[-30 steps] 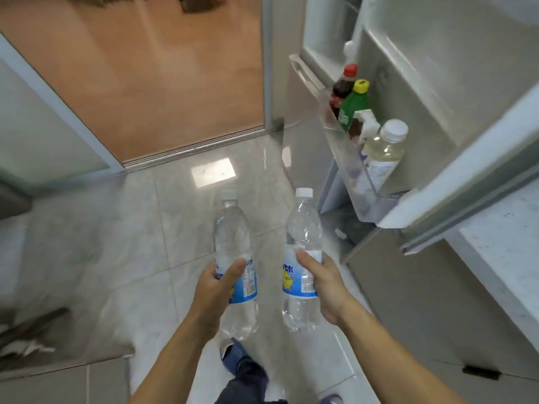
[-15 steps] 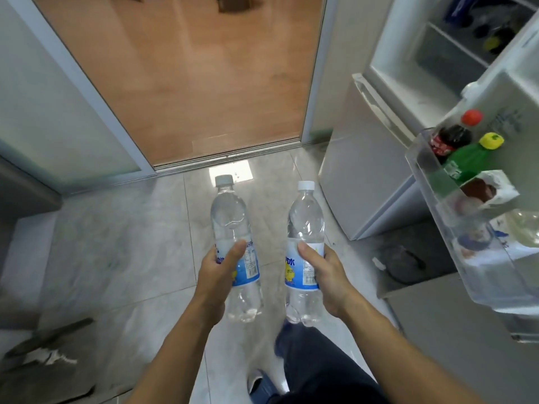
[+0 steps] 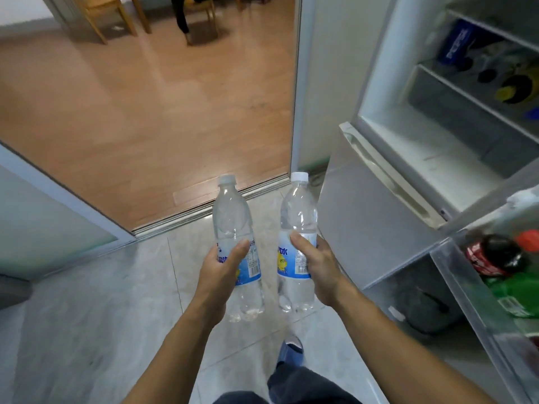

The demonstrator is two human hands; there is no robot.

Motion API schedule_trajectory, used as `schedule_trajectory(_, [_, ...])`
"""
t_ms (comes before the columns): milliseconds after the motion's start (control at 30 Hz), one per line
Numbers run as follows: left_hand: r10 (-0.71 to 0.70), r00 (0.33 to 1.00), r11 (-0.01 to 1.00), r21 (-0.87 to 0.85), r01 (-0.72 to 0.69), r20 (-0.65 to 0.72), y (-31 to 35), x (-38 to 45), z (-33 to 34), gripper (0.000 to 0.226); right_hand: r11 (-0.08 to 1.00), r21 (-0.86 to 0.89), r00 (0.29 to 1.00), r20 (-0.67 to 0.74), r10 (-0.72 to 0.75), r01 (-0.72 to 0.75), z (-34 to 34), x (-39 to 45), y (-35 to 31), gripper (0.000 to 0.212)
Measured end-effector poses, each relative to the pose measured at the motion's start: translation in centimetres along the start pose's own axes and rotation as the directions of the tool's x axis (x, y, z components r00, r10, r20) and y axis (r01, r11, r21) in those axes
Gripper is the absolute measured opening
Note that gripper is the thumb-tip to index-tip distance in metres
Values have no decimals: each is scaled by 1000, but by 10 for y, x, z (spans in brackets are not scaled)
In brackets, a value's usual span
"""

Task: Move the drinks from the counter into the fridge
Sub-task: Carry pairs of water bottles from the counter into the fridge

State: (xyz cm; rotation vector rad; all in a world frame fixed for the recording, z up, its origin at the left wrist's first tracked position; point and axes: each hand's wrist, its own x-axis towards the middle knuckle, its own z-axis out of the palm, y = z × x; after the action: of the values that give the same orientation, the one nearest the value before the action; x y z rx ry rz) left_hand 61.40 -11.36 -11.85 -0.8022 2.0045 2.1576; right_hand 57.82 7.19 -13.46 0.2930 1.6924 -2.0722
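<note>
Left hand (image 3: 223, 268) grasps a clear bottle (image 3: 236, 243) round its blue-and-white label, thumb across the front. Right hand (image 3: 316, 265) grasps a second clear bottle (image 3: 297, 228) the same way. Both bottles upright, capped, side by side but apart, held over the tiled floor (image 3: 87, 316). Fridge (image 3: 431, 158) open at right; blurred items on its inner shelves. Door rack (image 3: 466, 293) at far right carries a dark red-capped bottle (image 3: 493, 255) and a green bottle (image 3: 516, 293), touching.
</note>
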Motion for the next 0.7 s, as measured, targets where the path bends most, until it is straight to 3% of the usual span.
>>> schedule_trajectory(100, [1, 998, 1000, -8, 0, 67, 25, 44, 22, 22, 999, 43, 999, -38, -20, 22, -8, 38, -27, 30])
schedule_trajectory(233, [10, 982, 1000, -17, -7, 189, 49, 101, 47, 33, 994, 112, 991, -132, 4, 11, -19, 83, -52, 42])
schedule_trajectory(333, [-7, 957, 1000, 6, 6, 289, 62, 150, 69, 26, 982, 187, 968, -249, 22, 26, -29, 115, -66, 42])
schedule_trajectory(567, [-1, 846, 997, 66, -41, 533, 124, 265, 133, 14, 938, 298, 809, -586, 31, 180, -49, 185, -133, 73])
schedule_trajectory(700, [28, 752, 994, 59, -89, 659, 174, 302, 172, 6, 899, 331, 721, -692, 24, 288, -61, 204, -175, 76])
